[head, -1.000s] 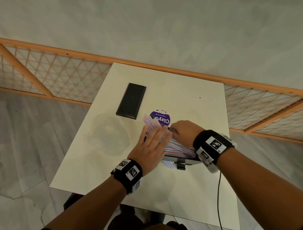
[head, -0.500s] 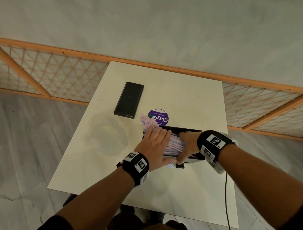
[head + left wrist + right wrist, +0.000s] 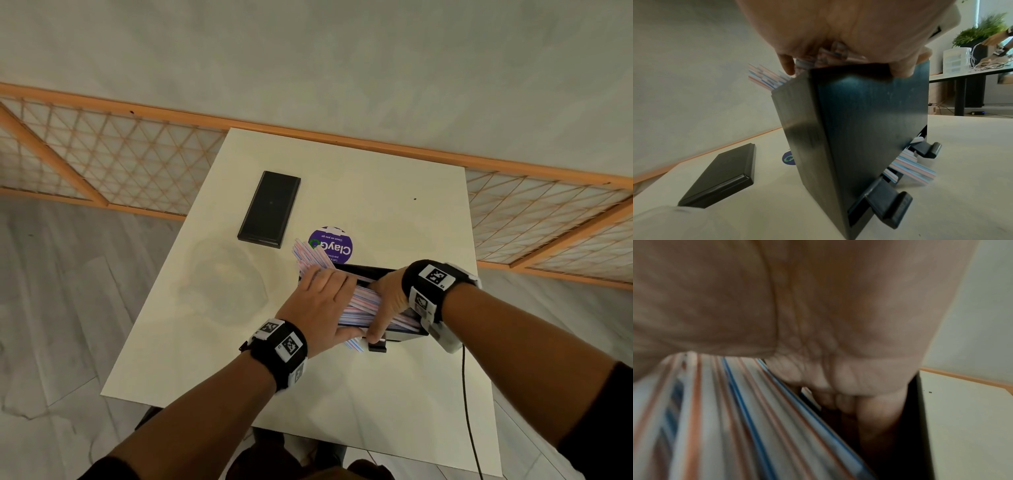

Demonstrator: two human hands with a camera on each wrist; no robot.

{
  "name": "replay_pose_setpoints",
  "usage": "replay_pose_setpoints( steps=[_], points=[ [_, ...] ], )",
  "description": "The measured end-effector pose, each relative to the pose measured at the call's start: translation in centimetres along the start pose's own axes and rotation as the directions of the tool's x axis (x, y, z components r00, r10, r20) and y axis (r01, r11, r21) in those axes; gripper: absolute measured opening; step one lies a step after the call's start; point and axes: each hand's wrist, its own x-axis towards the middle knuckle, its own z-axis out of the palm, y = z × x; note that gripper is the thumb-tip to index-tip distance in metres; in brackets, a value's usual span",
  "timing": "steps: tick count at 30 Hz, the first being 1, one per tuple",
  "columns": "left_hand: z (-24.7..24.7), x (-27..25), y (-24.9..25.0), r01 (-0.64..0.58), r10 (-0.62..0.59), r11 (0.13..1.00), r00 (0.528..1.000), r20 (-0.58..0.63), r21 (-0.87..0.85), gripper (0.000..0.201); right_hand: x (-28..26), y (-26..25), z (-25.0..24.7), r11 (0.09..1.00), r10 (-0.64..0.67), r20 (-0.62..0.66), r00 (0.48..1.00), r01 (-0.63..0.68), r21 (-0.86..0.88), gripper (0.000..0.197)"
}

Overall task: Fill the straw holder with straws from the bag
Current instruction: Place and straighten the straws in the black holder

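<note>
Both hands have sunk lower, left hand (image 3: 317, 305) flat on the straws (image 3: 363, 303), right hand (image 3: 388, 301) curled around them.

straws (image 3: 363, 303) mid-length under both hands | holder (image 3: 394, 334) interior (mostly) hidden

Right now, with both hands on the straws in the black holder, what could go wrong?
1. The straws lie slanted, their far ends past the straw holder corner; pressing by the left hand could bend them or leave them jammed crooked.
2. Some straws already stick out at the bottom opening and may slip onto the table.
3. The right hand reaches inside; pushing could shift the holder.
</note>
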Motion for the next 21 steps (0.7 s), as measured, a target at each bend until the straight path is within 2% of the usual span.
replay_pose_setpoints(
  steps=[2, 4, 6, 9, 13, 16, 19, 21],
  points=[
    [-0.1, -0.2, -0.1, 0.009, -0.009, 1.000, 1.000, -0.004, -0.007, 0.090, -0.1, -0.2, 0.0, 1.000, 0.007, -0.022, 1.000, -0.007, -0.004, 0.092],
    [-0.1, -0.3, -0.2, 0.022, -0.022, 1.000, 1.000, -0.009, -0.007, 0.088, -0.5, -0.4, 0.0, 0.999, -0.002, -0.099, 0.995, -0.002, -0.037, 0.086],
    [-0.1, -0.2, -0.2, 0.039, -0.039, 0.999, 0.999, -0.019, -0.012, 0.085, -1.6, -0.5, -0.1, 0.996, -0.055, -0.197, 0.979, 0.039, -0.081, 0.078],
    [0.3, -0.3, 0.0, 0.045, -0.046, 0.999, 0.998, -0.046, -0.014, 0.082, -3.6, -0.6, -1.2, 0.992, -0.117, -0.276, 0.954, 0.097, -0.084, 0.064],
    [0.7, -0.7, 0.5, 0.043, -0.041, 0.999, 0.991, -0.125, 0.013, 0.078, -5.2, -1.3, -3.8, 0.983, -0.181, -0.476, 0.861, 0.140, -0.120, 0.063],
    [0.9, -0.9, 0.6, 0.048, -0.041, 0.998, 0.985, -0.165, 0.035, 0.067, -4.6, -2.7, -5.2, 0.978, -0.206, -0.584, 0.785, 0.172, -0.113, 0.057],
    [1.2, -1.2, 0.5, 0.009, 0.002, 0.998, 0.982, -0.191, 0.054, 0.050, -2.3, -4.7, -5.6, 0.967, -0.249, -0.595, 0.764, 0.232, -0.107, 0.055],
    [1.2, -1.5, 0.4, -0.007, 0.016, 0.999, 0.984, -0.176, 0.052, 0.053, -0.5, -5.9, -5.6, 0.956, -0.281, -0.564, 0.777, 0.276, -0.097, 0.056]
  ],
)
